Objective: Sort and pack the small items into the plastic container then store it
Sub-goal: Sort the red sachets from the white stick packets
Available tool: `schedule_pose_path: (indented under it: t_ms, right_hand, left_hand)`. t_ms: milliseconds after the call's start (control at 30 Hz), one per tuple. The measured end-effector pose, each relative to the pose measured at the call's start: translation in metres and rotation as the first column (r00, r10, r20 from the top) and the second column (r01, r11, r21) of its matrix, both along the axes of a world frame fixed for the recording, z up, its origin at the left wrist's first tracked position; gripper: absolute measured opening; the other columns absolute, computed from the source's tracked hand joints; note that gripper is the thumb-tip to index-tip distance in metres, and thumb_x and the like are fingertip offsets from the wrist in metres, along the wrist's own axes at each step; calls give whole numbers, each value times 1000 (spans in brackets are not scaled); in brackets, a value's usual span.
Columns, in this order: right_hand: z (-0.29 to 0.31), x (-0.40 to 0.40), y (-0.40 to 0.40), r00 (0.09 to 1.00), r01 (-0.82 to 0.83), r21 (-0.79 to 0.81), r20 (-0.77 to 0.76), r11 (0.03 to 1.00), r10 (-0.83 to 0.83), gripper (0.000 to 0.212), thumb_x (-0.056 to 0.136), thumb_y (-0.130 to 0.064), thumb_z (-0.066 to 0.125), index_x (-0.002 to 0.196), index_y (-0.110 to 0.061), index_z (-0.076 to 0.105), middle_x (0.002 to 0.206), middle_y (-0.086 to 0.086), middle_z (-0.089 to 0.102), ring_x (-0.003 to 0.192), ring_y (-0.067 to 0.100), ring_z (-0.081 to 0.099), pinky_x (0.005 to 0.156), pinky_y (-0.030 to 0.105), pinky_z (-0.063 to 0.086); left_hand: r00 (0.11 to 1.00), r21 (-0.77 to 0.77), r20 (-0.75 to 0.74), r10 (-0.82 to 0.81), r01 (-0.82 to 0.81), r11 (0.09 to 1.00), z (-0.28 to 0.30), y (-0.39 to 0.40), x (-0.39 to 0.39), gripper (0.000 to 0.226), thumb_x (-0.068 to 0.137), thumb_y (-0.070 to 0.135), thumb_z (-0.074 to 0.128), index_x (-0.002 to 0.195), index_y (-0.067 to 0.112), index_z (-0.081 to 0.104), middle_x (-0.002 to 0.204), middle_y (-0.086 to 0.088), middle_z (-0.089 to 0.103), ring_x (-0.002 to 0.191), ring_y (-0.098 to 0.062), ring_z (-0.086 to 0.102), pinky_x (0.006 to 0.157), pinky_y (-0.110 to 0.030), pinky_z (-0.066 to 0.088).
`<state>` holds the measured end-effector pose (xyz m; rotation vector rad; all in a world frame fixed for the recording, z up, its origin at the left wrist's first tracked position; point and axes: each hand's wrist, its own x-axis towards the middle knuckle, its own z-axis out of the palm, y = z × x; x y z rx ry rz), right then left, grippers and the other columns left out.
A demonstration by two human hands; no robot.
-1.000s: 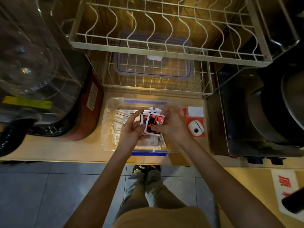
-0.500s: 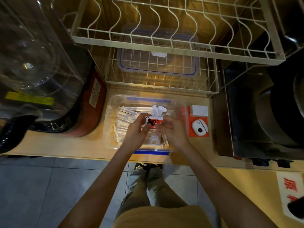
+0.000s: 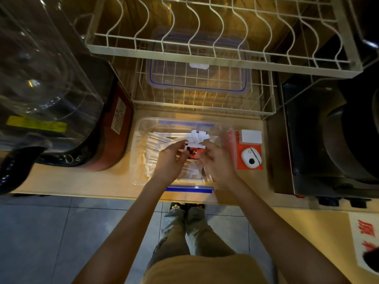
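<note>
Left hand [image 3: 170,160] & right hand [image 3: 217,160]: both pinching red/white packets [image 3: 193,151] over plastic container [image 3: 139,128] on bench [image 3: 71,181], white sachets inside; risk: loose pinch, packets prob. spill past rim.

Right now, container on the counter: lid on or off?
Off. The clear container is open-topped; both hands, left hand and right hand, reach inside among white packets.

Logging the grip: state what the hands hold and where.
Both the left hand and right hand pinch a small stack of red-and-white packets by its side edges, over the plastic container.
</note>
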<state>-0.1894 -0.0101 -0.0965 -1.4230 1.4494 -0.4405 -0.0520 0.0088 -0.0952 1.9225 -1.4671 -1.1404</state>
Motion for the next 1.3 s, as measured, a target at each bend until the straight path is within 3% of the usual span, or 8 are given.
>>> schedule_pose_path:
  t_ms: [100, 267, 433, 700, 900, 1067, 1200, 1300]
  right_hand:
    - [15, -15, -9, 998, 48, 31, 45, 998, -49, 23, 91, -6, 54, 112, -13, 61, 75, -4, 65, 60, 1, 63, 60, 17, 53]
    - [32, -39, -18, 908, 383, 147, 120, 912, -401, 14, 87, -5, 56, 93, -13, 66, 59, 2, 64, 41, 8, 56, 44, 22, 46]
    - [25, -58, -11, 672, 474, 500, 327, 725, -665, 17, 85, -10, 52, 72, -14, 62, 46, -3, 58, 37, 9, 49, 48, 25, 34]
    - [25, -62, -5, 631, 342, 612, 413, 713, -657, 18, 92, -10, 45, 78, -12, 57, 40, -6, 58, 36, 3, 53, 45, 16, 45]
    - [23, -68, -7, 679, 324, 591, 398, 739, -617, 15, 91, -11, 47, 82, -13, 58, 45, -4, 60, 39, 6, 53, 51, 21, 46]
    - [24, -71, -9, 717, 304, 577, 385, 758, -581, 13, 91, -11, 48, 94, -14, 61, 67, 2, 66, 52, 11, 56, 50, 19, 49]
    - [29, -69, -11, 794, 305, 520, 324, 798, -515, 14, 89, -8, 50, 101, -8, 59, 71, 9, 62, 47, 12, 58, 51, 26, 43]
    - [34, -62, -13, 859, 321, 454, 229, 831, -457, 10, 88, -7, 54, 90, -13, 61, 68, 9, 62, 44, 10, 57, 57, 30, 46]
  left_hand:
    - [996, -1, -28, 84, -84, 996, 3, -3, -3, 34, 87, 17, 58, 120, 10, 55, 106, -5, 64, 91, -19, 63, 78, -27, 47]
    - [972, -15, 159, -174, 179, 984, -9, -4, -18, 22, 82, 13, 62, 103, 13, 66, 109, -12, 67, 93, -27, 64, 82, -37, 53]
    - [708, 88, 377, -598, 615, 784, -14, -12, -44, 45, 83, 2, 52, 123, 23, 56, 139, -1, 49, 126, -22, 44, 91, -34, 47]
    - [405, 231, 461, -790, 805, 547, -17, -19, -54, 35, 92, 6, 39, 125, 9, 53, 133, -15, 49, 117, -33, 49, 94, -41, 41]
    - [526, 178, 415, -743, 754, 633, -13, -24, -47, 23, 86, 4, 47, 103, 1, 62, 111, -17, 63, 100, -33, 61, 85, -39, 51]
    - [611, 48, 406, -679, 728, 684, 7, -25, -23, 20, 81, 8, 54, 98, 9, 66, 109, -9, 62, 98, -26, 61, 78, -30, 48]
    - [595, 93, 423, -683, 721, 686, 15, -18, -2, 15, 80, 10, 55, 88, 4, 66, 100, -11, 61, 91, -29, 61, 73, -32, 46]
    - [610, 127, 419, -673, 695, 708, 14, -13, 2, 17, 81, 13, 54, 86, 3, 67, 98, -13, 61, 90, -29, 60, 75, -34, 48]
